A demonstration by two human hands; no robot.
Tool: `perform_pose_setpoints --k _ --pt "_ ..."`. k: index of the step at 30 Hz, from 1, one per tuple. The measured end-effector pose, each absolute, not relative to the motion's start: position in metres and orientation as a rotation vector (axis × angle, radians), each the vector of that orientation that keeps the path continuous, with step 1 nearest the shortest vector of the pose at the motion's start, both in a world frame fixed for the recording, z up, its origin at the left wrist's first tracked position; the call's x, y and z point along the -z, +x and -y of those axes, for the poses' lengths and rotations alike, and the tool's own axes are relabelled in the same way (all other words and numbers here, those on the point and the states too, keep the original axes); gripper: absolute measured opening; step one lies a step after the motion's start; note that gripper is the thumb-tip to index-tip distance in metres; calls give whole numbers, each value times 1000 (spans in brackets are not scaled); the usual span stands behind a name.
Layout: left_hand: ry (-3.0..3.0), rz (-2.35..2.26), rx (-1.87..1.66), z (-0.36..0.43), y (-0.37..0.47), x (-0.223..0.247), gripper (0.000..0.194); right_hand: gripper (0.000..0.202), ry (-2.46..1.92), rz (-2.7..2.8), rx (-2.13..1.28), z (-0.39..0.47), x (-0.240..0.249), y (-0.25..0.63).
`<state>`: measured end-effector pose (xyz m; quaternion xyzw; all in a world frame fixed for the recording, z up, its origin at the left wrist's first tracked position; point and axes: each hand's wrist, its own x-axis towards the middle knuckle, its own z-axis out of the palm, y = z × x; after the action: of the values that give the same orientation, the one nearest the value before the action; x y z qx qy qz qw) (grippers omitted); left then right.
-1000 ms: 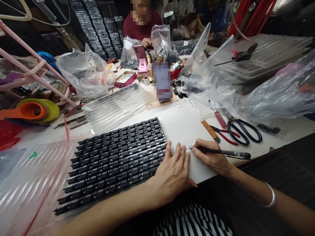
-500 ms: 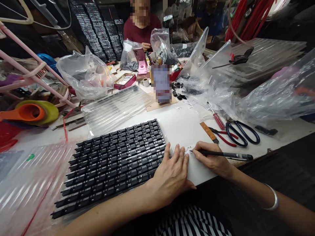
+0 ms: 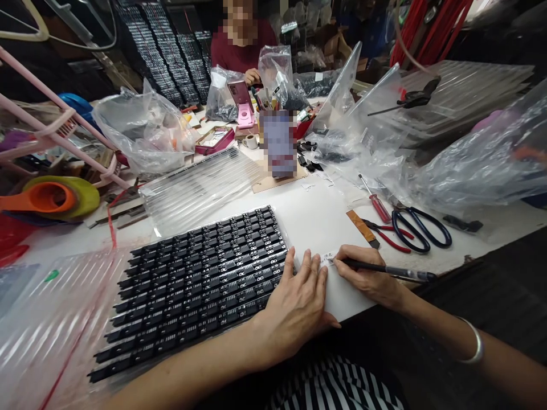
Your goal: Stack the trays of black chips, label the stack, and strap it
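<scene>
My right hand point(image 3: 368, 278) is closed around a black pen point(image 3: 388, 269), its tip down on a small white paper label point(image 3: 327, 257) that bears handwritten marks. Flat beside the label lies my left hand point(image 3: 299, 293), fingers stretched out and slightly spread, the fingertips at the label's left edge. Left of that hand is a clear plastic tray point(image 3: 280, 219) filled with rows of small black parts point(image 3: 200, 273) with metal pins. My left forearm passes in front of the tray's lower right corner.
Right of the pen lie scissors point(image 3: 421, 230), red-handled pliers point(image 3: 393, 239), a red screwdriver point(image 3: 378, 206) and an orange-brown cutter blade point(image 3: 362, 228). An empty clear tray point(image 3: 200, 185) and plastic bags point(image 3: 145, 134) stand behind. Across the table sits another person point(image 3: 243, 48).
The pen's back end has shifted slightly and more marks show on the label. My left hand stays in place. The view has moved a little.
</scene>
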<state>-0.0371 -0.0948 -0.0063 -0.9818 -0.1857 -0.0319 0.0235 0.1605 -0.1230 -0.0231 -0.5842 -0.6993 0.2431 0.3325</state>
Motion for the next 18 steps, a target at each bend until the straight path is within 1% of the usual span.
perform_pose_setpoints --k 11,18 --pt "-3046 577 71 96 -37 4 80 20 -1510 1848 -586 124 23 161" --pt "-3056 582 62 96 -37 2 80 19 -1519 1839 -640 123 20 160"
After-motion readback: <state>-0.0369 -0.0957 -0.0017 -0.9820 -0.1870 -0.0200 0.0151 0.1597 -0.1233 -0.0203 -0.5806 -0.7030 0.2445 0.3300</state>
